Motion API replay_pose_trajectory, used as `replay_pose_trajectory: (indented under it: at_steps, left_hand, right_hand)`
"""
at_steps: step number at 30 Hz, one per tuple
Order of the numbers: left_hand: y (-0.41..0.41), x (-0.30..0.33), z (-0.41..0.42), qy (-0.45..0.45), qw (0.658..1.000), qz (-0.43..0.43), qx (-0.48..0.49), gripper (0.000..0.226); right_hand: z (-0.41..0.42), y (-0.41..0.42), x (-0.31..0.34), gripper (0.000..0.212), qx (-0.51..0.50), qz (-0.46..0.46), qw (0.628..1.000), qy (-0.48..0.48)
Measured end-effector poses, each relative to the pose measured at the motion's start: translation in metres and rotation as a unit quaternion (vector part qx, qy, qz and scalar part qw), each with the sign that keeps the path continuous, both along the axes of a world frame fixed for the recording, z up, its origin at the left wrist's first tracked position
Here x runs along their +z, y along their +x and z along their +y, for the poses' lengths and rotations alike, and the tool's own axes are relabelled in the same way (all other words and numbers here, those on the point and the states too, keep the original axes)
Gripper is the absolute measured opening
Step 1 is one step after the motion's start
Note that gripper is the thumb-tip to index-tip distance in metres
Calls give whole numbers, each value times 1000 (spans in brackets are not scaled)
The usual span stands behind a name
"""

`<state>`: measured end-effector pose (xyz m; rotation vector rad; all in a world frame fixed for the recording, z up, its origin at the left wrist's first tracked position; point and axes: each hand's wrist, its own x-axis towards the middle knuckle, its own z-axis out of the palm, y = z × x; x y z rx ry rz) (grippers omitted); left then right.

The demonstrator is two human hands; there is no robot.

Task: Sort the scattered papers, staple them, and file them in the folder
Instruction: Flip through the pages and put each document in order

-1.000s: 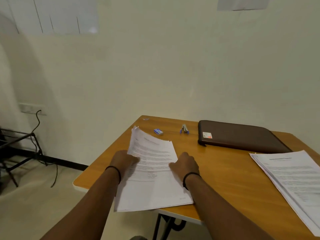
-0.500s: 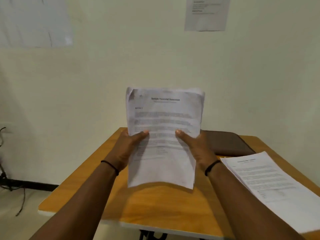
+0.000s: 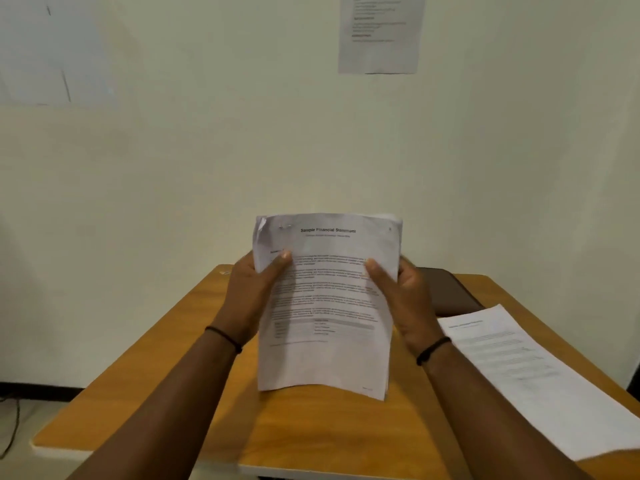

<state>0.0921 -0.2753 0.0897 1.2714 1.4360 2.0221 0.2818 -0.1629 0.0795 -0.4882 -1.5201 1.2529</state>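
Both hands, left hand [image 3: 251,299] and right hand [image 3: 408,299], grip a white printed paper stack [image 3: 327,306] upright above the brown wooden surface [image 3: 311,427]; more white sheets [image 3: 519,368] lie at 3 o'clock.

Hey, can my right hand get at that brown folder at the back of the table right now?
Probably not at once: the right hand grips the held stack of papers. The folder lies close behind it, nothing between.

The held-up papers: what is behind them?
Behind the papers lie the table and part of a dark folder at the right. Both hands' fingers behind the sheets are covered, as is anything else on that part of the table.
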Motion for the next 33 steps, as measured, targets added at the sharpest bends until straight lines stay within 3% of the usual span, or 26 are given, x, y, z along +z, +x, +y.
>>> replay_pose_trajectory:
  at_steps: [5,13,17,23,29,33]
  left_hand:
    - [-11,37,4,73,996,31,30,9]
    - [-14,35,7,5,999,-9,-37,51]
    - [-22,36,4,19,999,-11,-35,40]
    - [-19,33,1,35,999,-3,-6,48]
    - [-19,33,-3,109,993,-7,40,31]
    - [-25,33,0,112,992,-5,56,35]
  right_hand:
    - [5,-13,41,13,-63,20,994,85]
    - [0,-14,40,8,-18,48,999,7]
    - [-2,-12,43,4,-22,42,999,20]
    - [-9,-15,31,6,-11,19,1000,-11]
    - [-10,-15,31,5,-8,17,1000,-2]
    - [-10,-12,30,6,-22,15,1000,11]
